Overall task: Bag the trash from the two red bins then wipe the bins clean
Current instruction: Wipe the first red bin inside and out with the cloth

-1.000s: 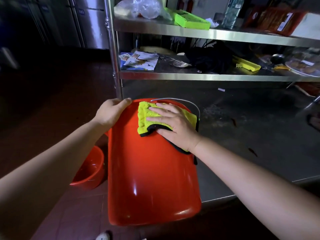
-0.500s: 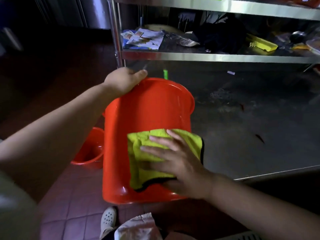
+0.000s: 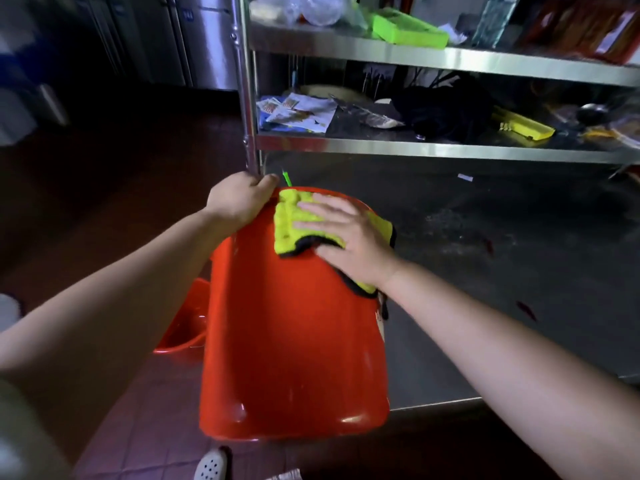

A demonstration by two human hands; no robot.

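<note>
Over steel counter [image 3: 519, 271], left hand [image 3: 239, 199] grips red bin [image 3: 294, 341]; flat right hand [image 3: 346, 237] presses cloth [image 3: 291, 223].

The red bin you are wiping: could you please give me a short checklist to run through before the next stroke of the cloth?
1. Bin steadied: ok. The left hand grips the far end of the red bin, which lies tilted against the steel table.
2. Cloth under the palm: ok. The right hand presses flat on the yellow-green cloth.
3. Stroke path free: ok. The bin's side below the cloth is bare.
4. Side already clean: cannot tell. It shines, but glare hides any streaks.
5. Inside emptied: cannot tell. The opening faces away.
6. Second red bin: cannot tell. It sits on the floor, mostly hidden.
</note>
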